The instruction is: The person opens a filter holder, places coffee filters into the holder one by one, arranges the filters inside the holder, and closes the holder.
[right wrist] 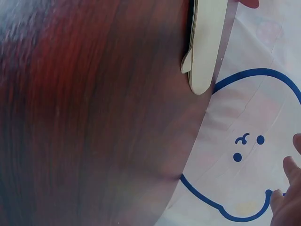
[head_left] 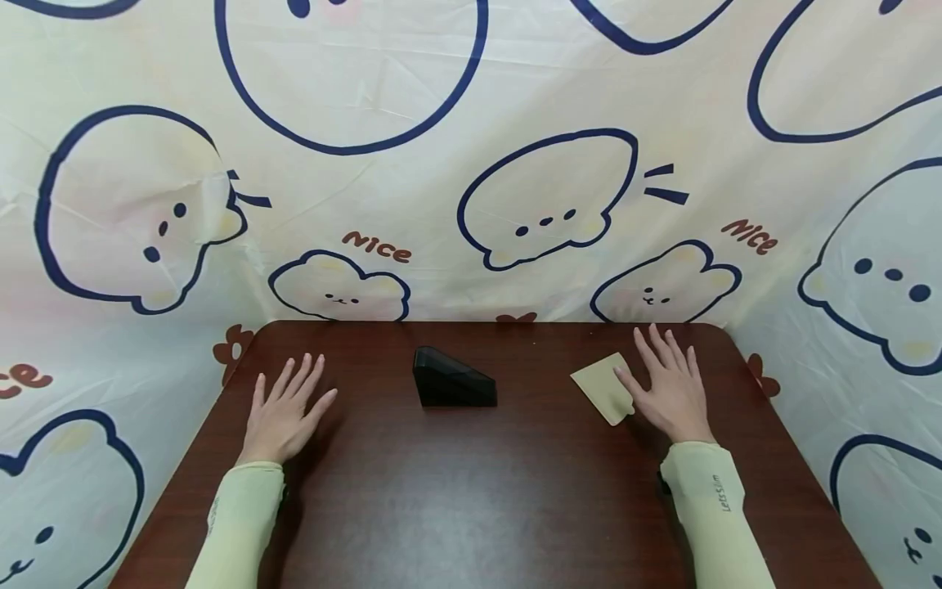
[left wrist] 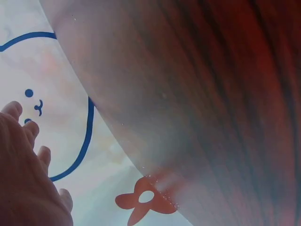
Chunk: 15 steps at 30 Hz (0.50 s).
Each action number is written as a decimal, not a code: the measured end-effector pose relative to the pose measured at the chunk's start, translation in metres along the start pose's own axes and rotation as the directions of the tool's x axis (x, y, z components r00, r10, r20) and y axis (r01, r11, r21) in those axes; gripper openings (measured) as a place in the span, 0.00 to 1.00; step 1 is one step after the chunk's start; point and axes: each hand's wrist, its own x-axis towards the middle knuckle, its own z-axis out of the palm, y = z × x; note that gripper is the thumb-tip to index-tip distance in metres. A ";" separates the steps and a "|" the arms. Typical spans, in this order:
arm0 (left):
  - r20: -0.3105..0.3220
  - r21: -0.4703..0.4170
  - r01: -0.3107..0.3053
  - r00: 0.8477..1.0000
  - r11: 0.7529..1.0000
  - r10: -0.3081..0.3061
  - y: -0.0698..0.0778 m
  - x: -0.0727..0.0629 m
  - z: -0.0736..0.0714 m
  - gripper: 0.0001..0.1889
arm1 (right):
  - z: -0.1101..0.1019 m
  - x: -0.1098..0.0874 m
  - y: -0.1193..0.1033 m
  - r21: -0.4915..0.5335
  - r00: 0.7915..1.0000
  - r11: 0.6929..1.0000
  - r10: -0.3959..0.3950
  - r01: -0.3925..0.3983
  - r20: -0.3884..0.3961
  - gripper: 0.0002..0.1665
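My left hand point(head_left: 283, 413) is held over the left side of the table with its fingers spread and nothing in them. On the right, my right hand point(head_left: 671, 397) is spread in the same way, also holding nothing. Its thumb overlaps the edge of a flat beige piece point(head_left: 605, 388) in the head view. In the right wrist view this beige piece point(right wrist: 204, 52) shows layered edges, a rounded end and a small tab. Between the hands stands a black wedge-shaped object point(head_left: 452, 380), higher at its left end.
The dark brown wooden table point(head_left: 471, 491) has rounded far corners. A pale curtain point(head_left: 427, 196) with cartoon bear outlines hangs right behind its far edge and along both sides.
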 end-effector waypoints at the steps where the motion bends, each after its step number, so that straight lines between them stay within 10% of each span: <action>1: 0.000 0.001 0.001 1.000 1.000 -0.001 0.000 0.000 0.000 0.41 | 0.000 0.000 0.000 0.005 1.000 1.000 0.001 -0.001 0.000 0.50; 15: 0.017 -0.020 -0.036 0.999 0.999 0.036 0.012 0.011 0.007 0.44 | 0.010 0.006 -0.013 0.025 0.999 0.999 -0.048 0.048 0.004 0.49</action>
